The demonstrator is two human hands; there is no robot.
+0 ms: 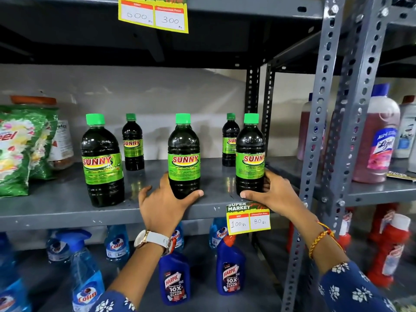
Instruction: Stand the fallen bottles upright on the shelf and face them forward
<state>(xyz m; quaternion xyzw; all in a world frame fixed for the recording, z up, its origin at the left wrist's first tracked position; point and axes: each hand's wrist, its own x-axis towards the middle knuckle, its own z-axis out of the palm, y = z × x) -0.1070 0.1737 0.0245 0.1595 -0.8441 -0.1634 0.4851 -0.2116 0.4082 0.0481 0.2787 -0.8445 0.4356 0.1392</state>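
Observation:
Several dark Sunny bottles with green caps stand upright on the grey shelf (67,199), labels facing me. My left hand (164,203) wraps the base of the middle bottle (184,154), thumb across its front. My right hand (270,194) grips the base of the right bottle (250,154) near the shelf's front edge. A third big bottle (102,161) stands at the left, untouched. Two smaller bottles (132,143) (229,140) stand at the back.
A green detergent bag (20,149) and a jar (60,140) sit at the shelf's left. A perforated steel upright (319,131) rises right of my right hand. A price tag (247,219) hangs off the shelf edge. Spray and toilet-cleaner bottles fill the shelf below.

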